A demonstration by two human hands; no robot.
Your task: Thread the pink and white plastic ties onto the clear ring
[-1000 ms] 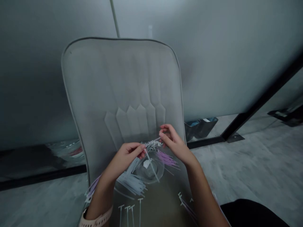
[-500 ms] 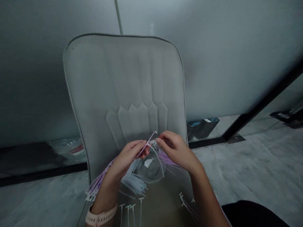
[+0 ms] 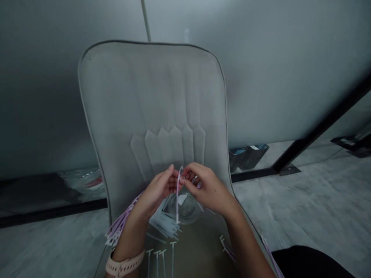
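Note:
Above the chair seat, my right hand (image 3: 199, 187) pinches a thin purple strip (image 3: 177, 200) near its upper end; the strip hangs down past a clear round dish (image 3: 188, 210). Close on its left is my left hand (image 3: 166, 183), fingers curled and thumb raised, its fingertips by the strip. What those fingers hold, if anything, is hidden. A bundle of pale strips (image 3: 165, 222) lies left of the dish, and purple strips (image 3: 124, 222) lie behind my left forearm. Several T-ended white strips (image 3: 172, 258) rest at the seat's front.
A grey padded chair back (image 3: 156, 92) rises behind my hands. More purple strips (image 3: 228, 253) lie by my right forearm. Dark bins (image 3: 247, 156) and a clear plastic bag (image 3: 84, 181) stand beyond the chair, near a black metal frame (image 3: 307, 139).
The purple strip has swung from slanting out of my left hand to hanging in my right fingers. My right hand has moved left, and the white strip between the hands is mostly hidden.

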